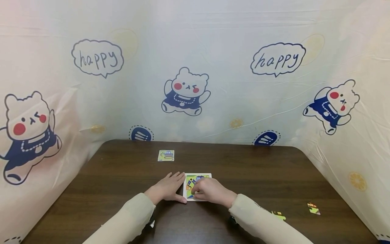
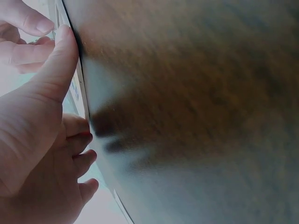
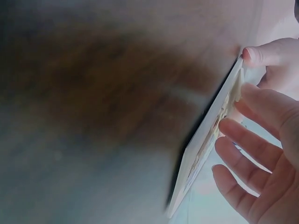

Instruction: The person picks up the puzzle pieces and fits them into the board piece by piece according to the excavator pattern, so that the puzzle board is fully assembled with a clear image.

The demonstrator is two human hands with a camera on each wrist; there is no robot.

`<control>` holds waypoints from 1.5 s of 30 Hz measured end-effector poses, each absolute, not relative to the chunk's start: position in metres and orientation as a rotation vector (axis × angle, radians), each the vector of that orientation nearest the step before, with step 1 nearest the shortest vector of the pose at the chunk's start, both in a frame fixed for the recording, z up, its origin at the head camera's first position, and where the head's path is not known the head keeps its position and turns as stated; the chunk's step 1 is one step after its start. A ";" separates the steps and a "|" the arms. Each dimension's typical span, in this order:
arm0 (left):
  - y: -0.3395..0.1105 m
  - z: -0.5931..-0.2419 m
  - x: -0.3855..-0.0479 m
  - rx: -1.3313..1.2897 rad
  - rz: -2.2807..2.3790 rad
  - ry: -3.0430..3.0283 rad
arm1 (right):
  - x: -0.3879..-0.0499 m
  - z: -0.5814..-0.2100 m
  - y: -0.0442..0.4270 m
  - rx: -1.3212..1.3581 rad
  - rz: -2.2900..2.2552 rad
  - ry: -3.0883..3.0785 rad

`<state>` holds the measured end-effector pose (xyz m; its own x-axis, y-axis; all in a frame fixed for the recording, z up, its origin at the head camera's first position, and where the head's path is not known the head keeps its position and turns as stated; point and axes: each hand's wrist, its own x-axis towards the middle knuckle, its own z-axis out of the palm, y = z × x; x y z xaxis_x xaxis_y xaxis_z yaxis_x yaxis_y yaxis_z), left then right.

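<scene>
Far on the tabletop (image 1: 243, 162), left of centre: a picture card (image 1: 166, 155). Nearer, left hand (image 1: 166, 188) with thumb and fingers spread wide, touching the left edge of the white-framed puzzle (image 1: 189, 186), mid-tabletop. Over the puzzle, right hand (image 1: 213, 191) with fingers bent down; cannot tell whether pinching anything. At near right, two loose pieces (image 1: 313, 208), apart.

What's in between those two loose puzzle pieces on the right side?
Just bare brown table. The head view shows nothing between the left piece and the right piece.
</scene>
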<state>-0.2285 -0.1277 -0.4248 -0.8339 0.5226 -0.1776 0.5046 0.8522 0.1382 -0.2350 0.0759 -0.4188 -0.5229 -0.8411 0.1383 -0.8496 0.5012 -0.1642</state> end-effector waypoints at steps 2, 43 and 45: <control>-0.128 -0.424 -0.229 0.795 0.119 2.822 | -0.235 -0.418 0.074 1.519 0.295 -2.668; -0.127 -0.418 -0.226 0.804 0.128 2.817 | -0.236 -0.421 0.066 1.610 0.086 -2.512; -0.127 -0.419 -0.226 0.806 0.120 2.818 | -0.235 -0.421 0.066 1.608 0.070 -2.507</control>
